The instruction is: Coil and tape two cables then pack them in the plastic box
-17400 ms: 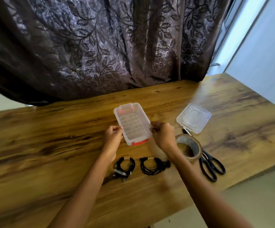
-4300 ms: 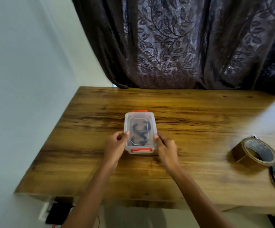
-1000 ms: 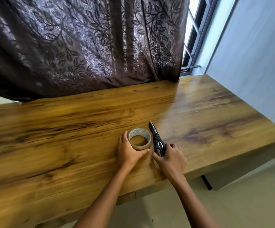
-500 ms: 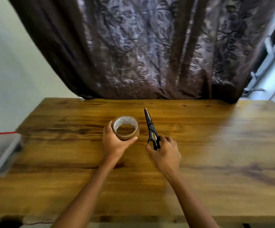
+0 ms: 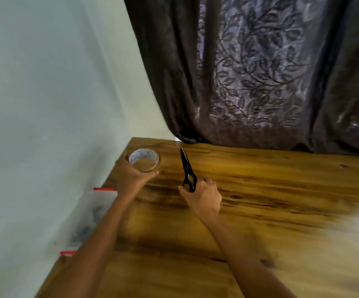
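Left hand (image 5: 131,176), right hand (image 5: 203,197) and forearms all bare.

Tape roll (image 5: 144,160) and scissors (image 5: 187,171) moved to table's (image 5: 260,190) left edge.

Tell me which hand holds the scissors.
The right hand grips the black scissors by their handles; the left hand holds the tape roll instead.

Wooden table (image 5: 260,211), dark curtain (image 5: 260,72), pale wall (image 5: 45,93)
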`<state>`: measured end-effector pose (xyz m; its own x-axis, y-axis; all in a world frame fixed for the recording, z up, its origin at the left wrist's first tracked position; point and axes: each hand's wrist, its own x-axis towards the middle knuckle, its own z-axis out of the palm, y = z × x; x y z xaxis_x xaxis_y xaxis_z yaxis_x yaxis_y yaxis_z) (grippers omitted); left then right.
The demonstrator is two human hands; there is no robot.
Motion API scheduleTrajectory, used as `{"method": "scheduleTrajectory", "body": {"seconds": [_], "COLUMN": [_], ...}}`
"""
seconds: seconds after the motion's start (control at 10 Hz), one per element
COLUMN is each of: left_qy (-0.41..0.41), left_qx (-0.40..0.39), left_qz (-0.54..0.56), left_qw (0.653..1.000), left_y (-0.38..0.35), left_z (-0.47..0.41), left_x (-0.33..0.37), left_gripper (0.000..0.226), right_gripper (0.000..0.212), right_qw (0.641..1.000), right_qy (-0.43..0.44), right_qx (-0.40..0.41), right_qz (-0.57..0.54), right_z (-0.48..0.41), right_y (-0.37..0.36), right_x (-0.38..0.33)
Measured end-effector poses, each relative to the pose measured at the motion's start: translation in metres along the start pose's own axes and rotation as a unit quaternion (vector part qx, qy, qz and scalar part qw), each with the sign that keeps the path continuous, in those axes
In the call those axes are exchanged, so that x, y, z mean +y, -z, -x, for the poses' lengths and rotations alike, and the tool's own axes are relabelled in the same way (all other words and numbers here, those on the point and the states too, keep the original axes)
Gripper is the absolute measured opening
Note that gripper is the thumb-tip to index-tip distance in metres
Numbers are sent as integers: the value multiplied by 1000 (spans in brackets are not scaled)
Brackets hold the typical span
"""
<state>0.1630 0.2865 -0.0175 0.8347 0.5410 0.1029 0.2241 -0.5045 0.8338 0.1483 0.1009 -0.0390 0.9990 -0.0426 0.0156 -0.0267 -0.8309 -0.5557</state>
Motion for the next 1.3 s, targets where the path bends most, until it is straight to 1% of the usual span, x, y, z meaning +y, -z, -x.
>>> {"method": "scheduleTrajectory", "body": {"seconds": [0.1, 0.3, 0.4, 0.5, 0.6, 0.7, 0.8, 0.9, 1.0, 1.1, 1.2, 1.3], "left_qy": [33, 87, 92, 89, 100, 106, 92, 70, 45, 32, 19, -37], "left_qx": [0, -9, -6, -3, -13, -45, -62, -74, -72, -72, -53, -9], "left_qz": [-2, -8, -19, -43, -48, -80, -151, -245, -295, -295, -304, -319], "left_qw": [999, 996, 996, 995, 994, 990, 982, 964, 952, 952, 951, 947], "left_y": [15, 18, 15, 14, 13, 11, 11, 15, 18, 19, 24, 23], "left_z": [-37, -65, -71, -77, -83, -82, -78, -77, -76, -71, -63, -52], "left_x": [-21, -51, -58, -62, -67, -67, -63, -60, -60, -58, -56, -54], "left_gripper": [109, 102, 101, 105, 101, 100, 106, 112, 115, 115, 107, 92], "right_gripper": [53, 54, 57, 59, 61, 64, 65, 63, 62, 61, 59, 52], "right_qw": [1000, 997, 995, 995, 994, 991, 986, 988, 991, 993, 995, 997], "right_qy": [-7, -17, -29, -41, -46, -30, -15, 1, 11, 23, 40, 54], "right_qx": [-25, -39, -41, -33, -26, -26, -23, -23, -30, -35, -28, 4], "right_qz": [16, 62, 81, 89, 92, 131, 165, 151, 129, 110, 90, 63], "right_z": [-14, -35, -43, -48, -51, -51, -49, -46, -42, -39, -36, -33], "right_y": [-28, -72, -88, -100, -111, -122, -127, -130, -133, -130, -127, -118], "right_x": [-36, -83, -92, -99, -104, -108, -110, -111, -109, -104, -95, -84]}}
